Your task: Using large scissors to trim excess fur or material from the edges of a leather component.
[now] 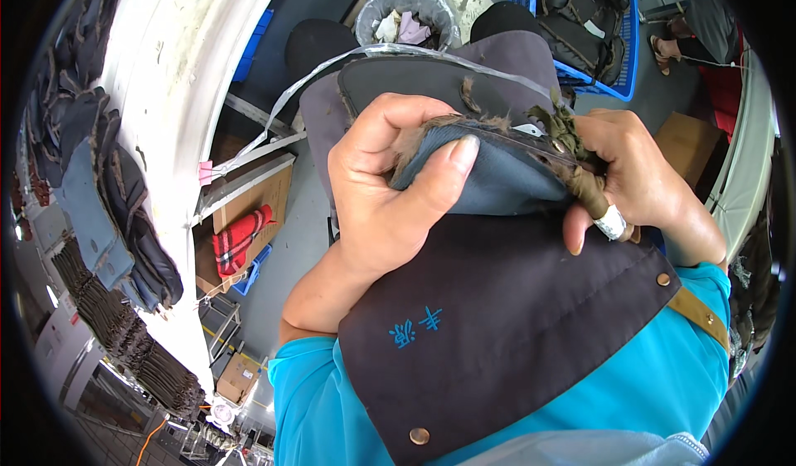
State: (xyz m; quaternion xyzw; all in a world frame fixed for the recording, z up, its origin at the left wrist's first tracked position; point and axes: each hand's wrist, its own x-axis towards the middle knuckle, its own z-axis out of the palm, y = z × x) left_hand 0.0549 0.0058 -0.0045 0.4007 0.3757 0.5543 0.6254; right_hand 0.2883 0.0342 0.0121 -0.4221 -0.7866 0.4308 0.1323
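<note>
My left hand (pixel 390 188) grips a blue-grey leather piece (pixel 506 180) with brown fur along its edge; the thumb presses on the smooth side. At the other end of that piece, my right hand (pixel 634 167) is closed around a scissors-like tool (pixel 587 192). Its handle is wrapped in olive cloth with a white band near the end, and its blades are hidden. A small white tag (pixel 529 129) shows at the fur edge between the hands. Beyond them a dark grey leather piece (pixel 406 80) with a fuzzy edge lies across my lap.
A clear-lined waste bin (pixel 406 10) holds scraps. A blue basket (pixel 632 60) of dark fur-edged pieces stands at the far right. On my left, a white table (pixel 178 60) carries stacked leather pieces (pixel 95 201). Clear plastic tape (pixel 290 93) stretches across my lap. A cardboard box (pixel 688 147) sits at right.
</note>
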